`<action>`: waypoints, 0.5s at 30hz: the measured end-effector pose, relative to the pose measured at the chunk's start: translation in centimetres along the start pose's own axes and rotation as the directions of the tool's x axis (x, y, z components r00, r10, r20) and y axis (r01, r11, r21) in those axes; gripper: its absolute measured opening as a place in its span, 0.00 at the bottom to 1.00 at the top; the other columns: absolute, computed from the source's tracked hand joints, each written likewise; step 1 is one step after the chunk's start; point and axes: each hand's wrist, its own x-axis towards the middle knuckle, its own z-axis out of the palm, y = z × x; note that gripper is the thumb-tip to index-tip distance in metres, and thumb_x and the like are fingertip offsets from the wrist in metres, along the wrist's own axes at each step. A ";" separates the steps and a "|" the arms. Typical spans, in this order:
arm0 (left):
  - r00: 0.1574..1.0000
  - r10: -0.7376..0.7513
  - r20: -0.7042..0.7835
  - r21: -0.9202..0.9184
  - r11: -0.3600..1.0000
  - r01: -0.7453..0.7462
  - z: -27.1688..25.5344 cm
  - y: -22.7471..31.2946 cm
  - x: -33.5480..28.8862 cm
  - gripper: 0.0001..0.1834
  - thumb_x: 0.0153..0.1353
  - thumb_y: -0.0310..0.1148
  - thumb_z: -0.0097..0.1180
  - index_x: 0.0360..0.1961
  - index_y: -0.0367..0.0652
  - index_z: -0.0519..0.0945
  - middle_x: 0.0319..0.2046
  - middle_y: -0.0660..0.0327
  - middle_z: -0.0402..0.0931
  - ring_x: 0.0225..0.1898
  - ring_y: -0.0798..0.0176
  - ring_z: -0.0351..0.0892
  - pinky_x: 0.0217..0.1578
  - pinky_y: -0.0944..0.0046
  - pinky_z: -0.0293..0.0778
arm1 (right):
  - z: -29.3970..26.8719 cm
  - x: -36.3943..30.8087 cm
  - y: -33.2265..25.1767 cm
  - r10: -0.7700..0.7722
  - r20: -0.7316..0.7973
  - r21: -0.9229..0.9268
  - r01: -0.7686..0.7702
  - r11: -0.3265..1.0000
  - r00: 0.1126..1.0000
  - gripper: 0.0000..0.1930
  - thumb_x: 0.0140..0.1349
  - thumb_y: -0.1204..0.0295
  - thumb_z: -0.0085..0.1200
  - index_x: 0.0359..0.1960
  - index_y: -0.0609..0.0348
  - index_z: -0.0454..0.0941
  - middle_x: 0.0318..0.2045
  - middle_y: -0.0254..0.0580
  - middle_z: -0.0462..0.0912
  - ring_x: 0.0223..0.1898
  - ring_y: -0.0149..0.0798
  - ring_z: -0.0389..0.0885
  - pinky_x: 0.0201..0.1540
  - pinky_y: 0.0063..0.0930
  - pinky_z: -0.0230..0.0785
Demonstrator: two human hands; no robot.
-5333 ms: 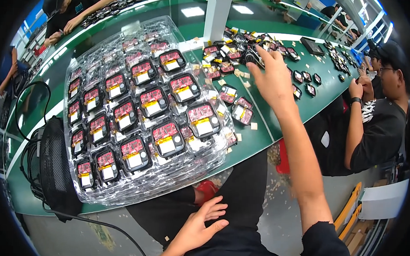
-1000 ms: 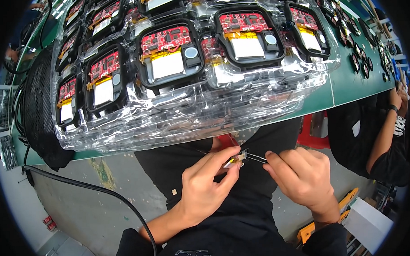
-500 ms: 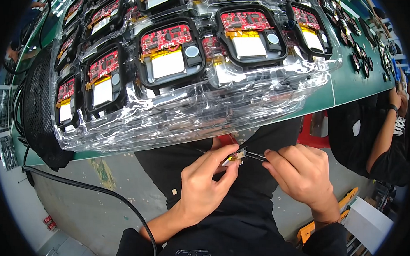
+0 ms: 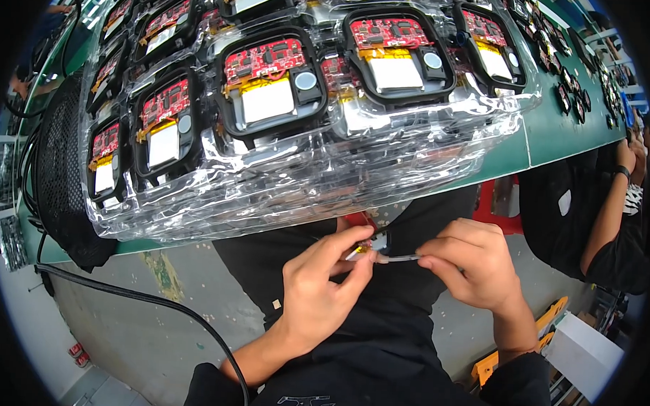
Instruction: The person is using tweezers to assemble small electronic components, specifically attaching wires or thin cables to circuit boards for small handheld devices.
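Over my lap, my left hand (image 4: 326,278) pinches a small electronic device (image 4: 365,246) between thumb and fingers. Its dark edge, a bit of yellow tape and a pale part show; my fingers cover much of the rest. In my right hand (image 4: 473,265), thumb and fingers are closed on thin metal tweezers (image 4: 402,259). Their tips reach to the device's lower right edge, close to my left thumb; whether they grip anything there is too small to tell.
Stacked clear plastic trays (image 4: 296,195) hold several black housings (image 4: 272,83) with red circuit boards on the green table (image 4: 556,143). Small dark parts (image 4: 573,97) lie at the far right. A black cable (image 4: 143,295) hangs left; another person's arm (image 4: 611,213) is at right.
The tweezers have dropped from the device's right side to its lower edge and now lie nearly level. My right hand has shifted slightly, and the device has tilted, showing more of its grey face.
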 end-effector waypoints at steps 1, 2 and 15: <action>1.000 0.000 -0.001 0.000 1.000 0.000 -0.2 -0.2 0.1 0.17 0.62 0.14 0.65 0.53 0.29 0.82 0.41 0.53 0.85 0.41 0.64 0.88 0.40 0.69 0.87 | -0.4 -0.2 -0.2 0.039 0.002 0.070 -0.039 0.997 0.999 0.10 0.52 0.74 0.71 0.36 0.58 0.84 0.25 0.35 0.78 0.25 0.40 0.78 0.25 0.34 0.69; 0.997 -0.081 -0.017 -0.062 0.995 0.080 -0.4 -0.5 0.1 0.17 0.63 0.15 0.64 0.54 0.29 0.81 0.41 0.54 0.85 0.41 0.66 0.88 0.40 0.69 0.86 | -0.6 -0.2 -0.3 0.077 0.007 0.143 -0.077 0.987 0.997 0.10 0.52 0.75 0.71 0.35 0.58 0.84 0.25 0.36 0.78 0.25 0.42 0.78 0.27 0.36 0.71; 0.991 -0.105 0.088 -0.049 0.993 0.110 -0.5 -1.1 0.0 0.21 0.63 0.15 0.63 0.58 0.31 0.80 0.44 0.54 0.84 0.44 0.68 0.86 0.45 0.69 0.84 | 2.3 0.7 -1.4 0.446 -0.006 0.040 -0.446 0.894 0.895 0.15 0.63 0.69 0.67 0.48 0.57 0.77 0.32 0.44 0.85 0.29 0.52 0.85 0.29 0.43 0.76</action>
